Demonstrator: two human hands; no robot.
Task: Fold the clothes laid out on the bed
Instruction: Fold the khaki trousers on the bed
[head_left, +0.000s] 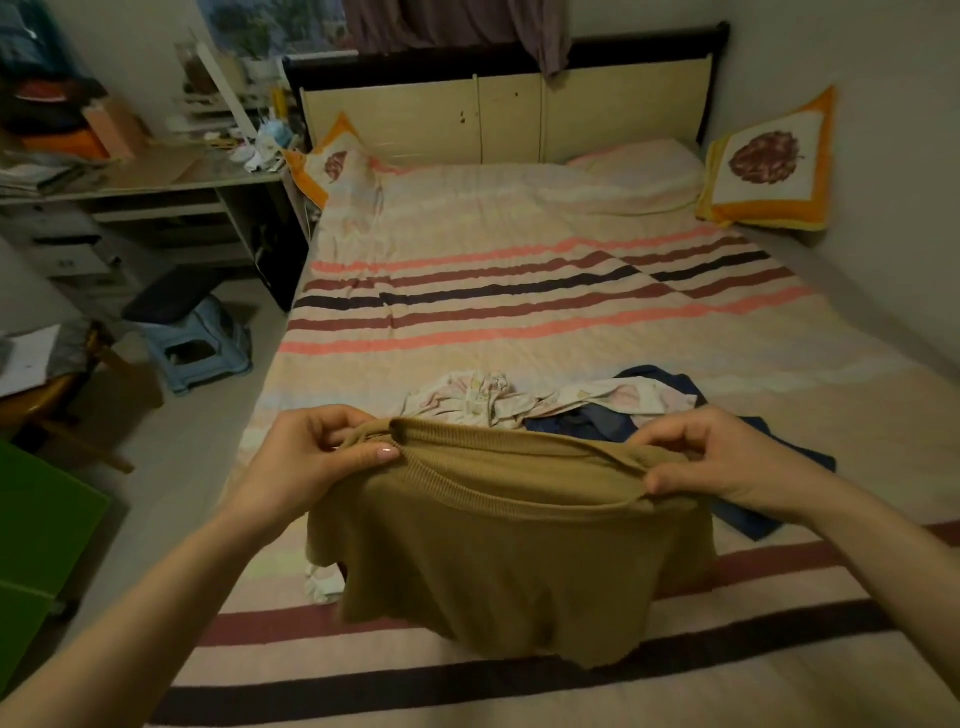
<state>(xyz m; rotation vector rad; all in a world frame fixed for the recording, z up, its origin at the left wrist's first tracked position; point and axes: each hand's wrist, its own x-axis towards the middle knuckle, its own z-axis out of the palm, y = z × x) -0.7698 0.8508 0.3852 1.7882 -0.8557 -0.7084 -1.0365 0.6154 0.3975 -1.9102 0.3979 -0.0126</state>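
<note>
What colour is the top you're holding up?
The knit top is plain tan, a mustard brown, seen in the head view.

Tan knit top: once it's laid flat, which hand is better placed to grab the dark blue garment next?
Right hand, probably. The dark blue garment lies just beyond and beneath it; the left hand holds the tan knit top at the far side.

You will find no readable text, label, brand, number or sign anywhere in this view. The two cushions by the headboard (506, 122), one (769, 163) at the right wall and one (327, 158) at the left corner, carry only a dark red printed motif, no lettering. Papers on the desk (156, 179) are too blurred to read.
</note>
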